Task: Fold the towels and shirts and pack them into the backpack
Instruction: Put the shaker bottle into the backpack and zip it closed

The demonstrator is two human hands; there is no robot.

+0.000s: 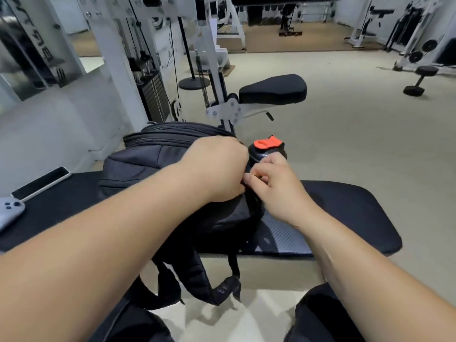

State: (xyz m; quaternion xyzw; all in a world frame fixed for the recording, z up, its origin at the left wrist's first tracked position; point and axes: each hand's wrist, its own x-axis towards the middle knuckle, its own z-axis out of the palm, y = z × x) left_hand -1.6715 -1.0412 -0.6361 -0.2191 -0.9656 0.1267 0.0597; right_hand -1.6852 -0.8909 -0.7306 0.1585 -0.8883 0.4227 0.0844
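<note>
A black backpack (148, 159) lies on a black padded bench (350, 208), its straps hanging over the near edge. My left hand (217, 169) grips the backpack's right side with curled fingers. Beside it, my right hand (274, 183) pinches something small at the backpack's edge, likely a zipper pull; the pinched part is hidden by my fingers. No towels or shirts are in view.
A black bottle with an orange lid (267, 144) stands in the backpack's side, just behind my hands. A phone (40, 183) and a grey game controller (9, 211) lie at the bench's left. A weight machine (153, 70) with a padded seat (272, 90) stands behind; a dumbbell (419, 80) rests far right.
</note>
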